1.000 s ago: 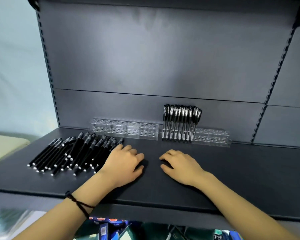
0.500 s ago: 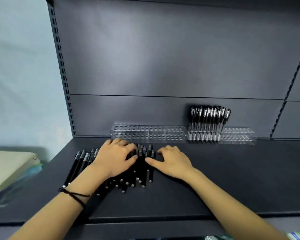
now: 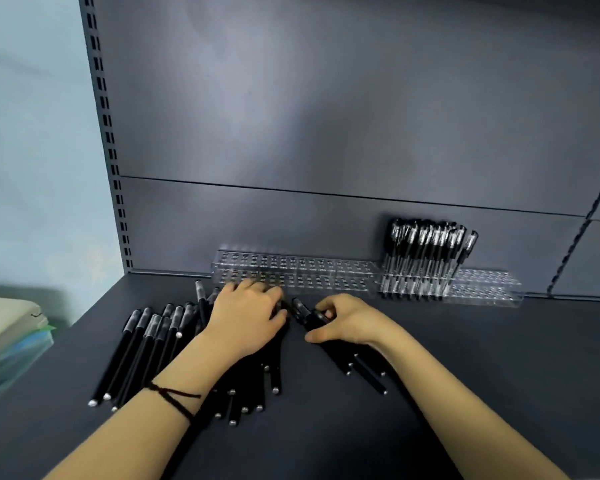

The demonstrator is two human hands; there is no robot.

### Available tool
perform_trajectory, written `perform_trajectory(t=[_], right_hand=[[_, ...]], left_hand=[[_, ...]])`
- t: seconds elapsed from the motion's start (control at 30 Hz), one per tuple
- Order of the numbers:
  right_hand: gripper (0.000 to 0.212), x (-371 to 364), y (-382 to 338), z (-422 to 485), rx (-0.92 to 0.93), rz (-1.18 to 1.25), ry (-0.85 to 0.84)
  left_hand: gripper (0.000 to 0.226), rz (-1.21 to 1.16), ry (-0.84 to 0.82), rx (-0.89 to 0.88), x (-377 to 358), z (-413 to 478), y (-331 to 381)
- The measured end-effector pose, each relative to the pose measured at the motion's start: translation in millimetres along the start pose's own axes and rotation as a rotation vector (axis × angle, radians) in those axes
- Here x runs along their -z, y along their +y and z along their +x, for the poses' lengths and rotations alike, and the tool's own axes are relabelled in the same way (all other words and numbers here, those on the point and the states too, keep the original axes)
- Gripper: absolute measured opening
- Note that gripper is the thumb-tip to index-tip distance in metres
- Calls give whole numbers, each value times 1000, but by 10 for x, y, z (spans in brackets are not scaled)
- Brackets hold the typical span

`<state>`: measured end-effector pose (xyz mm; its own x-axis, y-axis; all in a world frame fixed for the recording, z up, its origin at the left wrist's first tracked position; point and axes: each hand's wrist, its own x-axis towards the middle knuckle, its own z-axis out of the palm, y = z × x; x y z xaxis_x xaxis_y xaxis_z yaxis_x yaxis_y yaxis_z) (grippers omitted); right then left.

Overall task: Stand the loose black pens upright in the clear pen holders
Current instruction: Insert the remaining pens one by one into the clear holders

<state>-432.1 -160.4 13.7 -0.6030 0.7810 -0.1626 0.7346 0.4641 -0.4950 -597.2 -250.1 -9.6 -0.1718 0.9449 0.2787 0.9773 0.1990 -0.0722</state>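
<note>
Several loose black pens (image 3: 142, 348) lie in a heap on the dark shelf (image 3: 482, 375). My left hand (image 3: 248, 315) lies palm-down on the heap with its fingers spread over the pens. My right hand (image 3: 347, 318) curls its fingers and thumb round a small bunch of pens (image 3: 357, 365) drawn off to the right of the heap. Two clear pen holders stand at the back wall: the left holder (image 3: 298, 271) has no pens in it, while the right holder (image 3: 482, 289) has several black pens (image 3: 426, 251) standing upright at its left end.
The grey back panel (image 3: 326, 133) rises straight behind the holders. A slotted upright (image 3: 108, 133) marks the shelf's left end. Beyond the left edge sits a cream and green stack (image 3: 11, 334). A cord bracelet (image 3: 174, 398) circles my left wrist.
Both hands moved from the bare shelf onto the pen heap. My right hand has curled round a few pens and pulled them to the right. The view came closer and shifted left.
</note>
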Motion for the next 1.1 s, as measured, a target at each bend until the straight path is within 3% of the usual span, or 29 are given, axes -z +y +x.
perform_trajectory(t=[0.1, 0.17, 0.4, 0.63, 0.77, 0.83, 0.93, 1.03, 1.1], right_hand=[[66, 77, 76, 31, 2, -11, 5], [56, 82, 93, 61, 15, -42, 15], [26, 27, 138, 93, 66, -37, 25], [23, 81, 210, 96, 76, 59, -8], [7, 135, 162, 26, 137, 488, 54], [8, 138, 110, 7, 171, 731, 56], [8, 174, 47, 1, 201, 1087, 13], [13, 236, 14, -3, 239, 1409, -36], [11, 247, -9, -2, 252, 1576, -32]], left_hand=[[76, -11, 70, -34, 33, -82, 41], [82, -36, 124, -40, 50, -101, 65], [66, -121, 182, -53, 84, -107, 123], [51, -256, 258, -18, 129, -144, 107], [32, -386, 345, -35, 158, -172, 120], [14, -547, 331, -7, 185, -184, 157], [10, -780, 282, 39, 200, -198, 231], [19, -1172, 146, 169, 257, -183, 335], [27, -1442, -66, 290, 339, -142, 423]])
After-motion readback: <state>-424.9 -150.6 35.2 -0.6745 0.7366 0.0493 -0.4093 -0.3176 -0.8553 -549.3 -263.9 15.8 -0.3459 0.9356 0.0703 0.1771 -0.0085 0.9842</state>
